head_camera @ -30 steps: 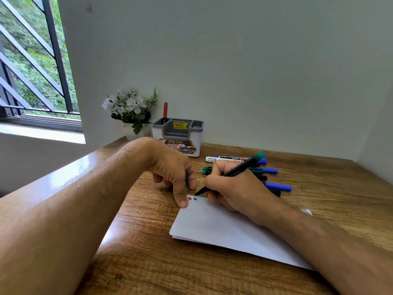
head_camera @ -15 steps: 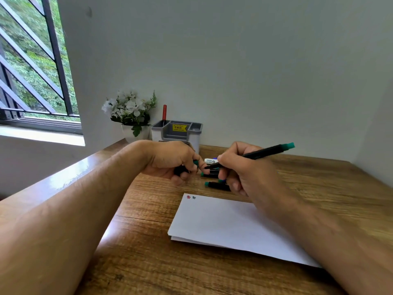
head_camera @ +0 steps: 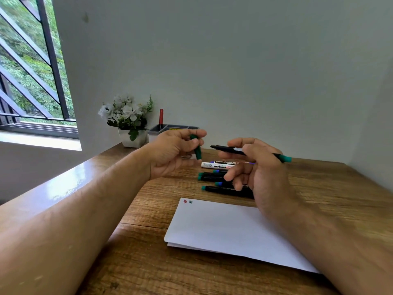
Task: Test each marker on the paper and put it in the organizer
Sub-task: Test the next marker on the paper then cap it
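Note:
My right hand (head_camera: 253,165) holds an uncapped black marker with a green end (head_camera: 225,149) above the table, its tip pointing left. My left hand (head_camera: 174,152) pinches the marker's green cap (head_camera: 198,149) a short gap from the tip. White paper (head_camera: 229,231) lies in front of me, with a small red mark and a green mark at its top left corner. Several capped markers (head_camera: 217,177) lie in a row behind the paper. The grey organizer (head_camera: 168,128) stands at the back, partly hidden by my left hand, with a red marker (head_camera: 161,117) upright in it.
A white pot of white flowers (head_camera: 129,122) stands left of the organizer against the wall. The wooden table (head_camera: 148,262) runs along a window sill on the left. Walls close in behind and on the right.
My right hand lifted the marker off the paper and turned its tip toward my left hand. My left hand rose from the paper, carrying the green cap up to the marker's tip.

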`<state>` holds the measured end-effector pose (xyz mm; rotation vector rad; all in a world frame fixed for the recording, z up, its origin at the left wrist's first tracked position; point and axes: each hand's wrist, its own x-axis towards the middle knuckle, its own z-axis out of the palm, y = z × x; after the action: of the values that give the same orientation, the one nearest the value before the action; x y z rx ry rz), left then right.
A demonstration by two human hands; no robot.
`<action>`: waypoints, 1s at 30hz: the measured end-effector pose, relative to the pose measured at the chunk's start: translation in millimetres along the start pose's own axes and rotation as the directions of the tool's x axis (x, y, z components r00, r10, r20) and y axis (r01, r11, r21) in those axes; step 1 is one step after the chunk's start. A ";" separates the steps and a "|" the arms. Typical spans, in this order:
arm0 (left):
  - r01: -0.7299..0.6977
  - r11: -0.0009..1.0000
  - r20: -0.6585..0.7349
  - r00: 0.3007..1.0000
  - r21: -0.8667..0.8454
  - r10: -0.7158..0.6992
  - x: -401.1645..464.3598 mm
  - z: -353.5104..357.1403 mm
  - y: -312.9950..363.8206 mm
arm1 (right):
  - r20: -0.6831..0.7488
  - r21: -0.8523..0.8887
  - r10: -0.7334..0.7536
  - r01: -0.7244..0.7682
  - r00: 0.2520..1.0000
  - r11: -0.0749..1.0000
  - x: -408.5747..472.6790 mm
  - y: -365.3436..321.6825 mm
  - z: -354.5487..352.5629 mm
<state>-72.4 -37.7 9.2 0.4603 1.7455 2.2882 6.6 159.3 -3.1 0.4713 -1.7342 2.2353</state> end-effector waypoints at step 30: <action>-0.060 0.987 -0.091 0.995 -0.149 0.046 -1.0 3.7 -4.7 | -0.063 -0.230 -0.054 0.038 0.997 0.972 -0.3 1.5 -4.4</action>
<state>-70.1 -33.6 5.5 0.3878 1.5987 2.4913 5.9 163.1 -5.6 0.3735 -1.8938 1.9641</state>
